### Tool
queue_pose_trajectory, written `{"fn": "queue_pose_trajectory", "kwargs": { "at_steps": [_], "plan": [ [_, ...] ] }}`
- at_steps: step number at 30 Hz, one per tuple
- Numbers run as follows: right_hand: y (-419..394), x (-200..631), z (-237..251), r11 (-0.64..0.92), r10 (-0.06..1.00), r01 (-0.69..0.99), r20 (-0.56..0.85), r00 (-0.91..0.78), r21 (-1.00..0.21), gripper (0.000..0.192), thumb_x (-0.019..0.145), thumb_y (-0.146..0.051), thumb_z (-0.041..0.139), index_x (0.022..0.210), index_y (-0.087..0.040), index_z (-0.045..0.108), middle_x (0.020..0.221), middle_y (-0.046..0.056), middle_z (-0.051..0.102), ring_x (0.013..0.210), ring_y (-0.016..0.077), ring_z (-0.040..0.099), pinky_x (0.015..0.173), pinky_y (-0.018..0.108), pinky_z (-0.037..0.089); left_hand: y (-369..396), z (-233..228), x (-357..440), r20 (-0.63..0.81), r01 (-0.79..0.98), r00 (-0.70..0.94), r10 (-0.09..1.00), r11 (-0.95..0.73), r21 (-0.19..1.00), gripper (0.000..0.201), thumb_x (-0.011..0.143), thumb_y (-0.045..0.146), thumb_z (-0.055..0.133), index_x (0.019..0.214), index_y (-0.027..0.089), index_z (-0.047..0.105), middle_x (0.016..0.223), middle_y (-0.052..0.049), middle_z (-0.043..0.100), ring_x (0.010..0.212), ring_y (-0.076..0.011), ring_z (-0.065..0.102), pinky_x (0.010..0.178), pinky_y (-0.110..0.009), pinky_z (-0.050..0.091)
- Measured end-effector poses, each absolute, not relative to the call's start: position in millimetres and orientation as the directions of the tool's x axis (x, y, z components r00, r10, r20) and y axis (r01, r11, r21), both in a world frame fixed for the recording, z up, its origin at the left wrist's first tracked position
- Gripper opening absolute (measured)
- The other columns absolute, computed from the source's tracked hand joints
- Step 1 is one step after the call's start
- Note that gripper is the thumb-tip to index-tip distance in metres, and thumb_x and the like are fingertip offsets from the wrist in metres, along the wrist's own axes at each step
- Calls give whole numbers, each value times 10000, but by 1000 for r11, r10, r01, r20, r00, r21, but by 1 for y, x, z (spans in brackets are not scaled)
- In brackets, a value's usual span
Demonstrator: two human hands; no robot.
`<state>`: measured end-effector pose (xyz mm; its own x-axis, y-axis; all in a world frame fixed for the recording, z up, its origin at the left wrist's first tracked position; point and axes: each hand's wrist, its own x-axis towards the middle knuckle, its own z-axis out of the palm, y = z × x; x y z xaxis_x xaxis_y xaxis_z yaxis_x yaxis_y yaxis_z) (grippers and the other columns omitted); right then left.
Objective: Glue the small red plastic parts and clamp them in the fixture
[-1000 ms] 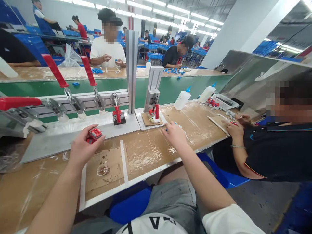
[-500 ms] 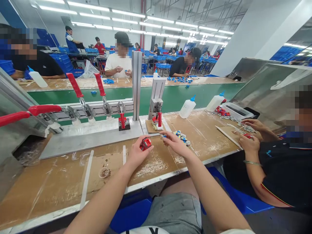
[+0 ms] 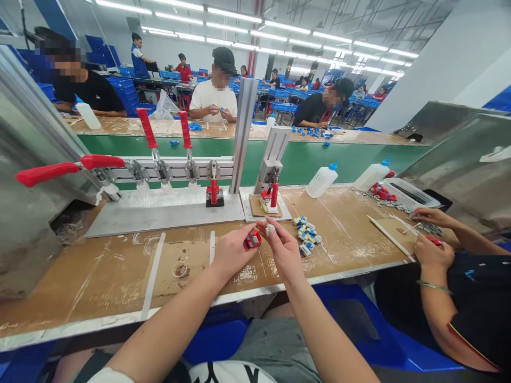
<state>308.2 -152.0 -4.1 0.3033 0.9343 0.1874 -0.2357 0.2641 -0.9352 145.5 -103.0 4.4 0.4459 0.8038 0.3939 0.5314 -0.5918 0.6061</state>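
My left hand [image 3: 235,247] is closed around a small red and grey plastic part [image 3: 252,239], its hollow side facing right. Close beside it, my right hand [image 3: 284,247] pinches a small pale grey-white piece [image 3: 270,229] between thumb and fingers. The fingertips of both hands nearly meet; whether the two pieces touch I cannot tell. A loose pile of blue, white and yellow small parts [image 3: 306,234] lies on the bench to the right of my right hand. Behind my hands stands a small clamp fixture with a red handle [image 3: 274,195].
A row of red-handled toggle clamps [image 3: 163,170] stands at the back left. Two white squeeze bottles [image 3: 321,181] are at the back right. A small round cup [image 3: 180,269] sits on the cardboard-covered bench [image 3: 120,276]. At the right, a co-worker's hands [image 3: 435,250] hold a red part and a stick.
My right hand has come away from beside the blue-and-white pile to my left hand, now with a pale piece in its fingers. The camera view has shifted, moving the scene rightward.
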Motion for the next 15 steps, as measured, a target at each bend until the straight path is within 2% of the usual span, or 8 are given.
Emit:
{"fn": "queue_pose_trajectory", "kwargs": {
  "at_steps": [5,10,15],
  "plan": [
    [-151,282,6,273,903,-85,224,367,-958,557,932,-486,761,1430,-250,678,1383,95,729,1337,294,657,1215,542,467,-112,22,134,347,703,403,847,-529,475,588,896,290,717,1475,235,629,1001,-89,806,913,-278,761,783,-344,566],
    [-147,262,10,235,929,50,240,281,-971,543,928,-498,737,1406,-243,704,1418,83,707,1347,308,646,1193,510,496,-113,33,120,273,765,394,878,-477,433,619,951,338,659,1552,230,552,997,-114,792,919,-278,749,786,-331,550],
    [-147,248,10,290,911,256,348,223,-922,508,1038,-537,543,1436,-256,685,1446,78,689,1427,291,582,1223,493,460,-116,43,105,254,799,370,893,-446,404,589,944,310,657,1517,207,573,995,-127,785,929,-283,744,778,-324,542]
  ]
}}
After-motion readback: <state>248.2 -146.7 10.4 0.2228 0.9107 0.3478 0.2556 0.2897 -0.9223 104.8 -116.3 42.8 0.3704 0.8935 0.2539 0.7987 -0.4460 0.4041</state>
